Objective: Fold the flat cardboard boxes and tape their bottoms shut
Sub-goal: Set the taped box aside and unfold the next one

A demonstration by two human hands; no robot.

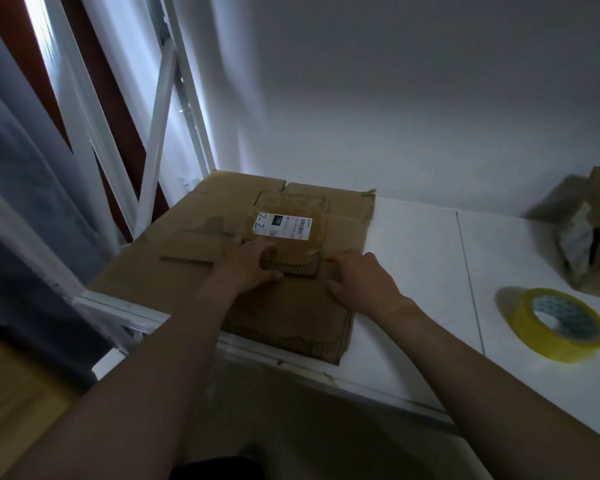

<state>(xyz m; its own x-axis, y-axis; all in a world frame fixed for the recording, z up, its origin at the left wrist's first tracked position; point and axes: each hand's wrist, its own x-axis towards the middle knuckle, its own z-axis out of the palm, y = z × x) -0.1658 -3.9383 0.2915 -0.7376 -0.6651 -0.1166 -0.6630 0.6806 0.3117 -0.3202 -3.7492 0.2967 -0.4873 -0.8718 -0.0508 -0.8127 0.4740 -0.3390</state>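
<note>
A stack of flat brown cardboard boxes (194, 251) lies on the left end of the white table (420, 244). The topmost small flat box (291, 216) carries a white shipping label (282, 224). My left hand (250, 268) grips the near edge of this small box, thumb under the corrugated edge. My right hand (361, 282) rests on the stack at the box's right near corner, fingers bent against the cardboard. A roll of yellow tape (553, 323) lies flat on the table to the right.
A folded cardboard box (589, 237) stands at the far right of the table. A white metal shelf frame (153, 133) rises at the left. The white wall stands behind the table. The table's front edge runs diagonally below my arms.
</note>
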